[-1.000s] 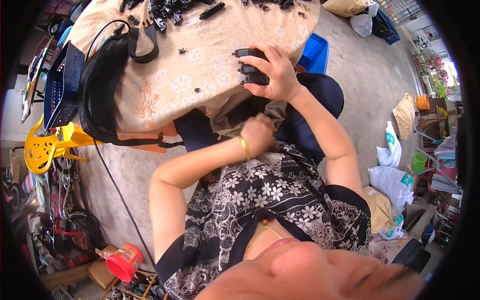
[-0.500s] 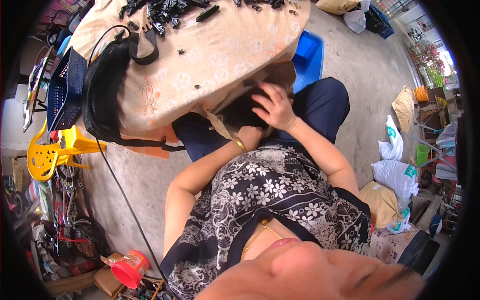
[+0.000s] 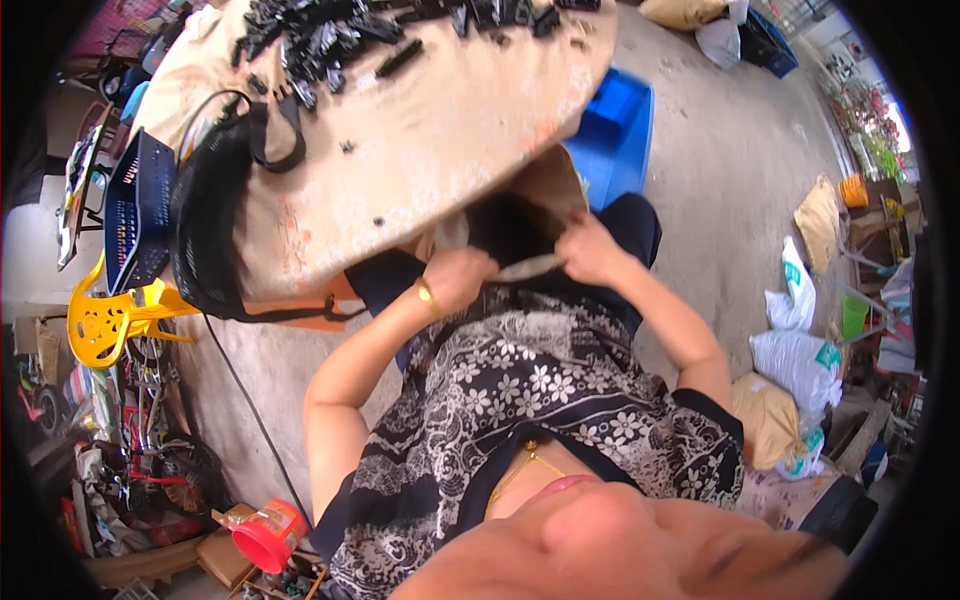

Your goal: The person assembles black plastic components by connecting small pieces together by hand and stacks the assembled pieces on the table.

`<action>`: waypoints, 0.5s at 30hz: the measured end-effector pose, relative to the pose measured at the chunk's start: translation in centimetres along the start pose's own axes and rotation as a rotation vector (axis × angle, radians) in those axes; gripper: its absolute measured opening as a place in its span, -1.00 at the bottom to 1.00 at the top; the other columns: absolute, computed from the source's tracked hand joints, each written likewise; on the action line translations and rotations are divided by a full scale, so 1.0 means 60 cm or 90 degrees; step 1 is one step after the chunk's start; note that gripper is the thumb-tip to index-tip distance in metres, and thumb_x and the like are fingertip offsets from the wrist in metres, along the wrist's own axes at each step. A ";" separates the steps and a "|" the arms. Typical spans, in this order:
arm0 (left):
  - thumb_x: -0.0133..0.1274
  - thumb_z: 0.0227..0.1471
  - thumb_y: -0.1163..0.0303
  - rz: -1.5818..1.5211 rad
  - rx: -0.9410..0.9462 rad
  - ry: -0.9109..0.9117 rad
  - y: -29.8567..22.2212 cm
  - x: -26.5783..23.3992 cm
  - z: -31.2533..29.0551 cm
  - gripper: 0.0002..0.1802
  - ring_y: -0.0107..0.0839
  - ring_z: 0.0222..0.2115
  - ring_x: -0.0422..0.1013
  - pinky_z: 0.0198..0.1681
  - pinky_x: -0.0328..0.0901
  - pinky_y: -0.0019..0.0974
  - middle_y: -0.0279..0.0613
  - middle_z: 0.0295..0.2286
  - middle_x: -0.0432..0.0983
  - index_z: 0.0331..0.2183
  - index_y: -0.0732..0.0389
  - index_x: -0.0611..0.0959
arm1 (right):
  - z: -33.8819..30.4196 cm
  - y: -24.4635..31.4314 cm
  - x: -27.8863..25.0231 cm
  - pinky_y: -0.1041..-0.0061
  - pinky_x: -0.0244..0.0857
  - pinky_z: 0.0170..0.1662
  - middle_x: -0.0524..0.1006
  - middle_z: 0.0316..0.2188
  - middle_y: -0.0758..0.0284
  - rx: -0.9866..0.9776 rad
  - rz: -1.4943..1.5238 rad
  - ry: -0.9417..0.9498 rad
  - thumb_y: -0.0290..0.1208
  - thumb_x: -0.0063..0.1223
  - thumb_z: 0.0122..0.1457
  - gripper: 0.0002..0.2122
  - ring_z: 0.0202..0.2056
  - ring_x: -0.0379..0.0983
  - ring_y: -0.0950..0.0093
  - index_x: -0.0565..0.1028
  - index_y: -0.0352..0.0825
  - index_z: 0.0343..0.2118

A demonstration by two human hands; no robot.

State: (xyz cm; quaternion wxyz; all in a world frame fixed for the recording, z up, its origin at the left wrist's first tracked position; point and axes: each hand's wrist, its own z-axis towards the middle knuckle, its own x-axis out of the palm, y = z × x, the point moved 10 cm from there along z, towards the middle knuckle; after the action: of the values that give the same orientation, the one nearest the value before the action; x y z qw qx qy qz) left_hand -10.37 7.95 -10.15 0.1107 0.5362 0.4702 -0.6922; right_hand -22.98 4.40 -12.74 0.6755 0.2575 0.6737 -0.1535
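A beige-brown sack (image 3: 565, 190) stands between my knees, its mouth spread open beneath the table's near edge. Inside it looks dark, and I cannot make out its contents. My left hand (image 3: 460, 278), with a gold bracelet at the wrist, is closed around the near left part of the rim. On the right side my right hand (image 3: 592, 250) pinches the same rim, so a pale strip of it stretches between the two hands. Small black plastic parts (image 3: 330, 45) lie heaped at the far side of the cloth-covered table (image 3: 400, 140).
A black mesh item with a strap (image 3: 215, 200) hangs over the table's left edge. Beyond it are a dark blue basket (image 3: 140, 205) and a yellow plastic chair (image 3: 95, 320). A blue bin (image 3: 625, 130) sits right of the table. White sacks (image 3: 795, 365) lie further right.
My right hand has come from above the sack down to its rim. My left hand has shifted slightly left, and the sack's mouth is now spread wider.
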 end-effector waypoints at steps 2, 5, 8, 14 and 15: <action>-0.03 -0.10 0.41 -0.017 -0.036 0.142 0.014 0.028 -0.012 -0.82 -0.08 -0.36 0.46 -0.28 0.32 -0.08 -0.10 -0.44 0.53 -0.41 0.15 0.65 | -0.003 0.005 0.036 0.14 0.21 -0.09 0.51 -0.59 0.22 0.030 0.057 0.083 -0.36 0.03 -0.25 -0.88 -0.38 0.46 0.24 0.51 -0.28 -0.65; 0.10 -0.08 0.21 -0.047 -0.087 0.284 0.018 0.054 -0.021 -0.73 -0.03 -0.32 0.48 -0.25 0.33 -0.04 -0.01 -0.42 0.56 -0.39 0.20 0.63 | 0.007 0.004 0.040 0.17 0.29 -0.17 0.54 -0.51 0.17 0.050 0.199 0.187 -0.17 0.09 -0.11 -0.71 -0.30 0.47 0.18 0.55 -0.34 -0.48; 0.08 -0.07 0.22 -0.038 0.028 0.278 -0.041 0.007 0.013 -0.60 -0.02 -0.27 0.43 -0.19 0.30 -0.07 0.03 -0.35 0.50 -0.18 0.23 0.52 | 0.043 0.013 -0.024 0.27 0.32 -0.20 0.54 -0.39 0.11 -0.022 0.333 0.173 -0.07 0.18 -0.09 -0.58 -0.33 0.48 0.16 0.53 -0.37 -0.31; 0.07 -0.11 0.41 -0.053 0.172 -0.113 -0.163 -0.351 0.097 -0.81 -0.13 -0.44 0.43 -0.37 0.33 -0.15 -0.15 -0.53 0.46 -0.35 0.20 0.54 | 0.150 0.036 -0.290 0.48 0.31 -0.27 0.55 -0.42 0.26 -0.202 0.585 0.174 -0.40 0.27 -0.05 -0.73 -0.35 0.47 0.46 0.51 -0.40 -0.30; 0.04 -0.12 0.43 0.027 0.202 -0.122 -0.153 -0.390 0.121 -0.81 -0.17 -0.44 0.46 -0.35 0.35 -0.20 -0.16 -0.51 0.51 -0.35 0.18 0.59 | 0.162 0.020 -0.343 0.52 0.35 -0.24 0.56 -0.44 0.33 -0.264 0.619 0.026 -0.48 0.24 -0.02 -0.79 -0.36 0.48 0.54 0.53 -0.39 -0.30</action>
State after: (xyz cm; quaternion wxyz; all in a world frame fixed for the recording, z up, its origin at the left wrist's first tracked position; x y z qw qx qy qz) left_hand -11.70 -0.94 14.41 0.0837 0.4885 0.3305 -0.8032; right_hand -15.18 -2.91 7.41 0.6923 0.4041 0.5054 0.3192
